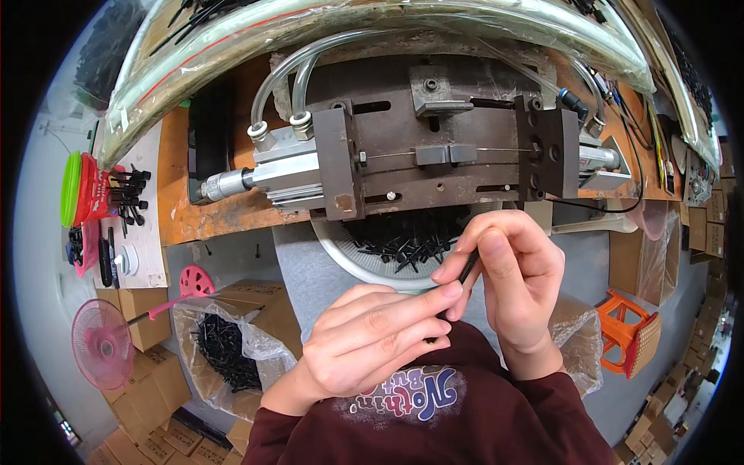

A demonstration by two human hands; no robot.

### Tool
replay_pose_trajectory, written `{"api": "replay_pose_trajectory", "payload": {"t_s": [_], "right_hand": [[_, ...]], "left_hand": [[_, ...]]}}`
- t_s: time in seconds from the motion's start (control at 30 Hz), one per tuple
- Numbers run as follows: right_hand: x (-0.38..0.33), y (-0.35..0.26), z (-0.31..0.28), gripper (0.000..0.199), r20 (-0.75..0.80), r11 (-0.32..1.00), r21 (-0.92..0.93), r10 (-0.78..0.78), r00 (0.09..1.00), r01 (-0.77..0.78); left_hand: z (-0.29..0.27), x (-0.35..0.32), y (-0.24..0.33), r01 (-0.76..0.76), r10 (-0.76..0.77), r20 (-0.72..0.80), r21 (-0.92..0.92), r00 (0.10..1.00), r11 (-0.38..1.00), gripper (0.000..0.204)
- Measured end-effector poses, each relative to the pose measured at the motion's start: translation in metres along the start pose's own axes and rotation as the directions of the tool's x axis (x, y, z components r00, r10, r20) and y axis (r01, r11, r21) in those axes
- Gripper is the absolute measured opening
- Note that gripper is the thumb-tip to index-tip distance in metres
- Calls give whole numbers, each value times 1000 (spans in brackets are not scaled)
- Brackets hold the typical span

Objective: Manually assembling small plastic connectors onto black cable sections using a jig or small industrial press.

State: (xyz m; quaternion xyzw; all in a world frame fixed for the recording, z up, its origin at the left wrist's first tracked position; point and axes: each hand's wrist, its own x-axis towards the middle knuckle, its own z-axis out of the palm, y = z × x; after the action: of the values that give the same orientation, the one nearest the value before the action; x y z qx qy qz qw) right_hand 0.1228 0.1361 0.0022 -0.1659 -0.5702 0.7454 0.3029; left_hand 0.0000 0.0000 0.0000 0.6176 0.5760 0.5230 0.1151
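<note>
My right hand [518, 283] is raised in front of my chest, thumb and forefinger pinching a thin black rod-like part [468, 268]. My left hand [376, 333] meets it from the other side, fingers curled inward against the lower end of the part. Another dark end [431, 339] pokes out at the left fingertips; whether it belongs to a second piece I cannot tell. Just beyond both hands sits a white round basket [341, 260] with many small black stemmed parts [403, 246]. Behind it, a dark metal fixture [434, 178] carries a small grey block [446, 155] at its middle.
Air cylinders [287, 174] with clear hoses [271, 85] flank the fixture on a wooden bench [174, 198]. At lower left are a plastic-lined box [225, 353] of black parts and a pink fan [102, 343]. An orange stool [620, 329] stands at right.
</note>
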Motion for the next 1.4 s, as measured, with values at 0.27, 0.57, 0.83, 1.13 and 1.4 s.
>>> {"api": "replay_pose_trajectory", "payload": {"t_s": [0.27, 0.57, 0.83, 1.13, 1.4], "right_hand": [[-2, 3, -2, 18, -26, 999, 49, 4, 1000, -2], [-3, 6, -4, 18, -23, 999, 32, 6, 1000, -5], [-1, 4, -6, 17, 17, 966, 215, 144, 989, -144], [-2, 18, -22, 8, 198, 945, 238, 178, 964, -223], [-16, 6, -22, 13, -177, 980, -181, 49, 983, -81]], "left_hand": [[2, 1, -3, -12, 12, 1, -12, 1000, 1000, 33], [4, 0, -4, 6, -6, 7, -13, 1000, 1000, 31], [2, 2, -6, -1, 1, -4, -5, 1000, 1000, 30], [2, 4, -4, -10, 12, -31, 69, 999, 998, 30], [21, 33, -23, -5, 65, -109, 477, 992, 879, 28]]}}
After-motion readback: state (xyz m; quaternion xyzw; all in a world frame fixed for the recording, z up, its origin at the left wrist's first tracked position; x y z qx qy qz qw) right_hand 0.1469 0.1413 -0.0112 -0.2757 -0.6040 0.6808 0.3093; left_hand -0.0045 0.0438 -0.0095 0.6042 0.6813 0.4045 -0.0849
